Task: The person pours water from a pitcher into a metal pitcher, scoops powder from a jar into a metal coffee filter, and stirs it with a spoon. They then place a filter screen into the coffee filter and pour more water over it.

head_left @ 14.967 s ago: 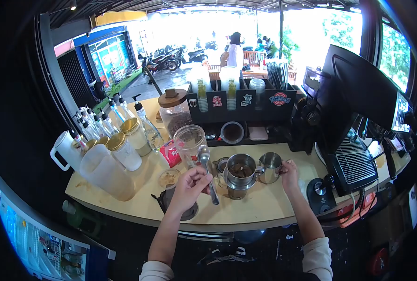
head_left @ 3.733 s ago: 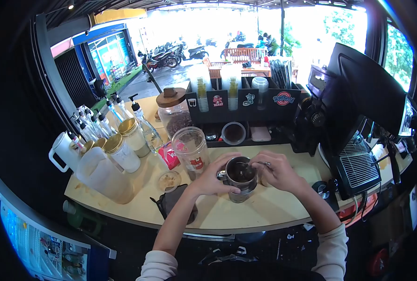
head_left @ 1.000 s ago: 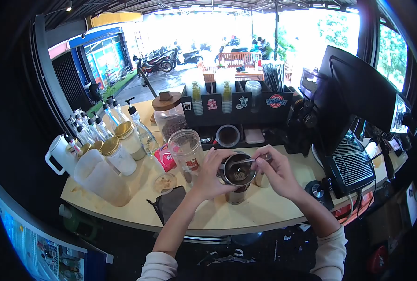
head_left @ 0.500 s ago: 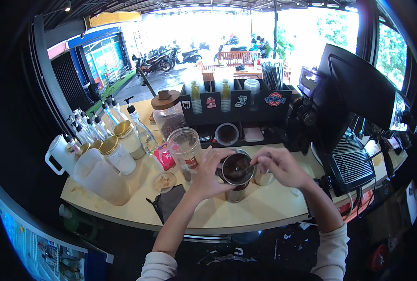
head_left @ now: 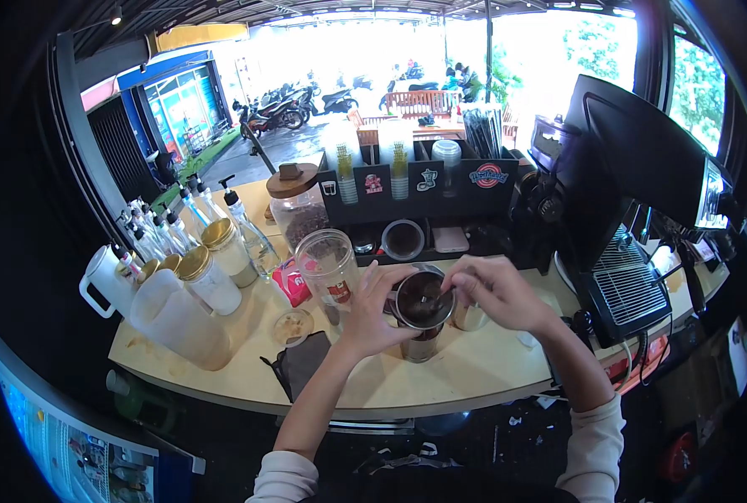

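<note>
My left hand (head_left: 371, 314) is wrapped round the left side of a steel cup (head_left: 424, 299) with dark contents. Under this cup stands a second vessel (head_left: 420, 348), which shows dark at its side. In my right hand (head_left: 501, 293) is a spoon, pinched at its handle, with its bowl down in the cup; little of the spoon shows. A clear open jar (head_left: 327, 261) with a red label stands just left of my left hand. Partly behind my right hand is another small vessel (head_left: 469, 317) on the counter (head_left: 482, 369).
A dark cloth (head_left: 307, 362) and a round lid (head_left: 293, 327) lie left. Beyond are a plastic pitcher (head_left: 179, 323), gold-lidded jars, pump bottles and a pink packet (head_left: 290, 282). A black cup organizer (head_left: 415, 193) stands behind, a machine with a drip grate (head_left: 631, 289) right.
Fifteen seconds ago my left hand held the spoon up and my right hand held a small steel pitcher. Now my left hand grips the cup and my right hand has the spoon inside it.
</note>
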Action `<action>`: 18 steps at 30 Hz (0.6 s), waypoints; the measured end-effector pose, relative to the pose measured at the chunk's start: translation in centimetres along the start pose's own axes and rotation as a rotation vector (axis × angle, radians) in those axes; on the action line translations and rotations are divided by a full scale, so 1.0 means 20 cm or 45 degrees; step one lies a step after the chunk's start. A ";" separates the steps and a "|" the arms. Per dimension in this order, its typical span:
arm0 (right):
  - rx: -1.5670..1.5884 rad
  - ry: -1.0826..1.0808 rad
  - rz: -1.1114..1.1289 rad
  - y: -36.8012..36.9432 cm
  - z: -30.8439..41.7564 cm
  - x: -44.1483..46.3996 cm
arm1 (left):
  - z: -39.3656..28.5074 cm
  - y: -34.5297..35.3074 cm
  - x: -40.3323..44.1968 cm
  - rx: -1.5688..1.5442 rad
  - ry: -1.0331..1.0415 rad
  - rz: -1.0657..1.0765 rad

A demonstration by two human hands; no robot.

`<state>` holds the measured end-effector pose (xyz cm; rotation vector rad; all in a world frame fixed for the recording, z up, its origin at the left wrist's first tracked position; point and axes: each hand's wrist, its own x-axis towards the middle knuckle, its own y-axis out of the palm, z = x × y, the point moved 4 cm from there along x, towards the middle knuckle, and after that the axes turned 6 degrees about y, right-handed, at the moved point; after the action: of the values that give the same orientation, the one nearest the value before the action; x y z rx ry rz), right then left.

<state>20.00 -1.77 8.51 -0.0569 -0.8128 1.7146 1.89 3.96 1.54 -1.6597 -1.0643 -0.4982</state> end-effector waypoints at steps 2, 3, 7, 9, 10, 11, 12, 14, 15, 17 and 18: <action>0.069 0.043 -0.045 0.00 -0.01 0.01 | 0.00 0.00 0.00 -0.014 -0.010 -0.036; 0.104 0.065 -0.015 0.02 -0.01 0.01 | 0.00 0.00 -0.01 -0.012 -0.012 -0.038; 0.073 0.054 -0.011 0.02 -0.04 0.02 | 0.02 0.00 -0.01 -0.026 -0.022 -0.036; 0.105 0.109 -0.058 -0.01 -0.05 0.03 | 0.03 -0.01 -0.02 -0.061 -0.040 -0.058; 0.104 0.107 -0.055 0.00 -0.04 0.03 | 0.03 -0.01 -0.02 -0.056 -0.039 -0.063; 0.071 0.093 -0.015 0.03 -0.02 0.03 | 0.03 -0.01 -0.02 -0.051 -0.039 -0.067; 0.038 0.082 0.022 0.04 -0.01 0.03 | 0.03 0.00 -0.02 -0.054 -0.040 -0.068; 0.025 0.087 -0.012 0.04 -0.02 0.02 | 0.04 0.01 -0.02 -0.073 -0.102 -0.050; 0.015 0.087 -0.041 0.04 -0.02 0.02 | 0.03 0.02 -0.02 -0.078 -0.102 -0.047; 0.131 0.126 -0.086 0.04 -0.08 0.02 | 0.02 0.02 -0.02 -0.141 -0.176 -0.118; 0.244 0.159 -0.130 0.04 -0.12 0.02 | 0.03 0.02 -0.02 -0.149 -0.174 -0.122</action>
<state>20.31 -0.44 6.47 0.0077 -0.5477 1.6671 1.97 4.25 0.83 -1.7721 -1.2398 -0.5240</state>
